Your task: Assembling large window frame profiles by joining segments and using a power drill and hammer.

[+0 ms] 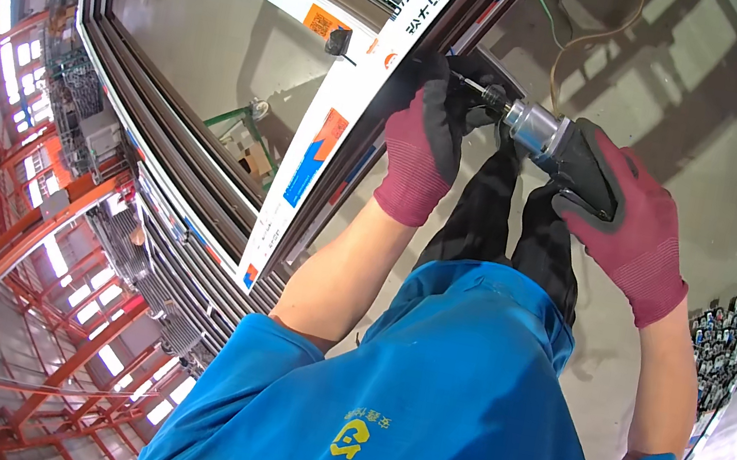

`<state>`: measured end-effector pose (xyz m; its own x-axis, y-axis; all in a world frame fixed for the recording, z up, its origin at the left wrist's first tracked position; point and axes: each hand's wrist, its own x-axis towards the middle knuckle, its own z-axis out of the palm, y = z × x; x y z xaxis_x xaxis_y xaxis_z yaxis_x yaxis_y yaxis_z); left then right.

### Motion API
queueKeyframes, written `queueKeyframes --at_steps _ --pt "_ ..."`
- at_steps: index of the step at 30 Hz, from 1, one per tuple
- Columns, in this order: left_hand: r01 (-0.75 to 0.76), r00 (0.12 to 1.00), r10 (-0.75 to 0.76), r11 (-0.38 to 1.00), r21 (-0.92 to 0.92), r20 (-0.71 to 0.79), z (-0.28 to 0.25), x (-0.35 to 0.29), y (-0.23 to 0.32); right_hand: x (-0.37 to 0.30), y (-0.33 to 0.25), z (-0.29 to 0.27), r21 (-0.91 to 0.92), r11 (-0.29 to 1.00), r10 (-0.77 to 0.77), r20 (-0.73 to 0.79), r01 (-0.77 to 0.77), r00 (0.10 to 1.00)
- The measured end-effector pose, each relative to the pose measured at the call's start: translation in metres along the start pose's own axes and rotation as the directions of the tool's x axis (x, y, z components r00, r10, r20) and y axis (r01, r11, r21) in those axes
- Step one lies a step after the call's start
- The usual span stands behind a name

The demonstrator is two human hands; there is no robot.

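My right hand (633,213), in a maroon glove with a black palm, is wrapped round the black grip of a power drill (534,129). The drill's silver body and thin bit point left, toward the side of a dark window frame (333,209) faced with white printed film. My left hand (423,146), gloved alike, is at that side of the frame, close to the bit's tip. Its fingers are bent in the shadow there, and what they grip is hidden. A small black piece (338,41) sits on the white film left of my left hand.
More frame profiles (179,133) lie stacked under and left of this one. A thin orange hose (574,45) trails over the grey floor (722,184). Racks with many small parts (717,351) stand at the far right, red steel beams (41,241) at the left.
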<state>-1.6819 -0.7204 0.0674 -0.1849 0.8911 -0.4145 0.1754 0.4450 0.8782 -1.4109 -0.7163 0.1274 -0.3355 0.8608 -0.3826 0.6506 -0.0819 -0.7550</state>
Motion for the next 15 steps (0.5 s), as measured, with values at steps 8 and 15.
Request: queueKeyframes --at_steps 8,15 --pt "-0.062 0.948 -0.22 0.582 -0.811 -0.23 0.054 0.006 0.026 0.001 0.013 -0.009 -0.061 0.99 -0.133 -0.135 0.125 0.982" --pt "-0.171 0.934 -0.197 0.485 -0.858 -0.298 0.066 0.004 0.029 0.012 0.032 -0.023 0.572 0.751 0.275 0.18 -0.328 0.944"
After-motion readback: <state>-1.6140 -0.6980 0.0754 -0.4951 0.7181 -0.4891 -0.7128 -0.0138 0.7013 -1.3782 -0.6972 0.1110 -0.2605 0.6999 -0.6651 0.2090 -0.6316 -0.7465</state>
